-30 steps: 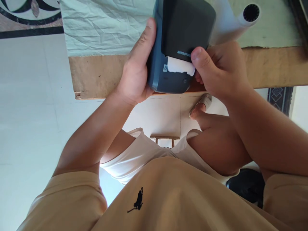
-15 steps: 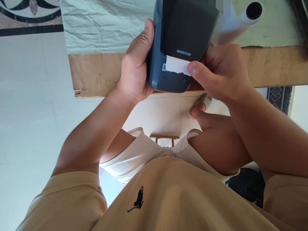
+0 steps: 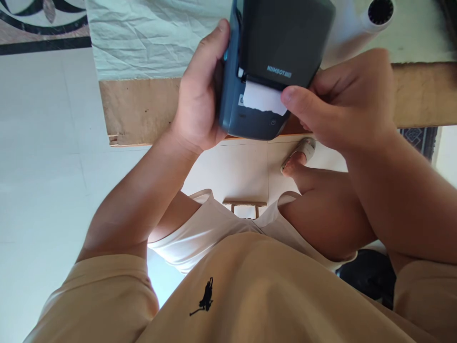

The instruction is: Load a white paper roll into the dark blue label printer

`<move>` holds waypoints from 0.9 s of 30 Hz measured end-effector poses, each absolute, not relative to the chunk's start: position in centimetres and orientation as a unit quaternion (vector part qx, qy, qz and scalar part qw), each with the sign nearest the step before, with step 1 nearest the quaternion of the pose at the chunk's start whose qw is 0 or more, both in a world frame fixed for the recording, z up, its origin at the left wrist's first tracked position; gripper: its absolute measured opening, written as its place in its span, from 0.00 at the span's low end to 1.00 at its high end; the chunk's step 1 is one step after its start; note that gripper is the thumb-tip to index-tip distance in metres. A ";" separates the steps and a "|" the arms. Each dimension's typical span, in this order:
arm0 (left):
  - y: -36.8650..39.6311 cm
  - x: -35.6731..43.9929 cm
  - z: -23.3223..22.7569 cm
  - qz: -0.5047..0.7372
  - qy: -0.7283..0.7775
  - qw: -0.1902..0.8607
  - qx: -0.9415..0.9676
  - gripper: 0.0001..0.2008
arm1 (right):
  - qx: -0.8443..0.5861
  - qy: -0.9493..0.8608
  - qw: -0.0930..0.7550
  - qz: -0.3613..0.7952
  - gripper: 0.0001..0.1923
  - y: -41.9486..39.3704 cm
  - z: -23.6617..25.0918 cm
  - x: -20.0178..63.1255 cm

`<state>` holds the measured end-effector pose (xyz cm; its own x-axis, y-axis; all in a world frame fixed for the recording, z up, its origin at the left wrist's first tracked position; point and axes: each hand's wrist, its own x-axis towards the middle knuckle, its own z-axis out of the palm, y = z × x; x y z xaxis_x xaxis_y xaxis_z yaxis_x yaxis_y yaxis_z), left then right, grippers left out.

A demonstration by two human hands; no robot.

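Observation:
A dark blue label printer [image 3: 274, 52] is held over the table's front edge. My left hand [image 3: 200, 100] grips its left side, thumb along the casing. A strip of white label paper [image 3: 262, 98] sticks out of the slot under the black lid. My right hand [image 3: 342, 102] is at the printer's right side, its thumb pressing on the right end of the paper strip. The lid looks slightly raised at the slot.
The wooden table edge [image 3: 143, 109] carries a crumpled pale green cloth [image 3: 150, 38]. A white paper roll [image 3: 360, 24] lies on the table behind the printer. Below are my knees, a sandalled foot [image 3: 300, 152] and white floor tiles [image 3: 43, 157].
The printer has tilted and shifted slightly right. My right hand has risen along its side, and a gap has appeared at the lid above the paper slot.

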<state>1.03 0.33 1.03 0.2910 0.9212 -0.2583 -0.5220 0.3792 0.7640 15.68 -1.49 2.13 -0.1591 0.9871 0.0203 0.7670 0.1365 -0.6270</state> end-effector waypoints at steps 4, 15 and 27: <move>0.3 0.4 0.1 0.497 0.191 0.777 0.336 0.17 | -0.569 -0.715 0.314 0.258 0.27 -2.2 3.0 15.3; 0.1 0.0 -0.4 0.505 0.215 0.751 0.367 0.11 | -0.518 -0.767 0.329 0.186 0.18 -1.4 2.8 15.6; -0.3 -0.3 0.0 0.492 0.283 0.721 0.397 0.05 | -0.545 -0.821 0.166 0.022 0.19 -1.3 2.4 16.0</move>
<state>-0.32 -0.31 -0.02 0.3555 0.9345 -0.0182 -0.4848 0.2010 0.8512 16.00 -1.25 2.40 -0.3502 0.9033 0.2476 0.8885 0.4041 -0.2176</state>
